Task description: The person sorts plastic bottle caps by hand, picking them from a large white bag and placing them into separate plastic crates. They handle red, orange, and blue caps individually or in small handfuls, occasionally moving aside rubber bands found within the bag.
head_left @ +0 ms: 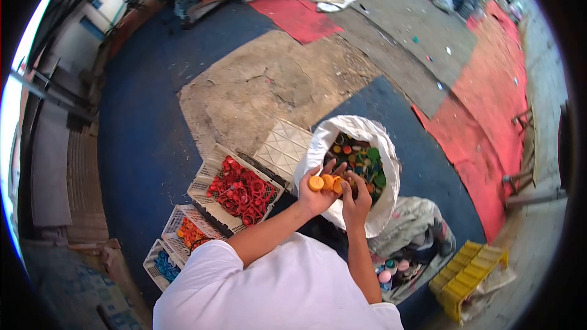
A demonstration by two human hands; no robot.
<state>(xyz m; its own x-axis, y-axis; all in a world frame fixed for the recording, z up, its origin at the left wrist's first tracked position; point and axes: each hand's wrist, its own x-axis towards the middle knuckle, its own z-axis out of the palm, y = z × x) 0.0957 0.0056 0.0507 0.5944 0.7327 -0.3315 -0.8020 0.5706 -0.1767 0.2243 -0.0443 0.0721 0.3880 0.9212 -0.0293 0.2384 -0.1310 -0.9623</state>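
Observation:
My left hand (pixel 313 200) is turned palm up over the near edge of a white woven sack (pixel 318 146), with several orange bottle caps (pixel 316 183) lying in a row across the palm and fingers. Beside it, my right hand (pixel 357 203) has its thumb and fingers closed at the rightmost orange cap. Inside the open sack, below the hands, is a pile of mixed bottle caps (pixel 374 170), with green, yellow, red and dark ones.
To the left stand a crate (pixel 197 190) of red plastic pieces, a smaller crate (pixel 173 227) of orange pieces and a basket (pixel 150 264) of blue pieces. A second sack (pixel 411 223) and a yellow plastic crate (pixel 468 276) are on the right. Red mats (pixel 489 104) cover the ground beyond.

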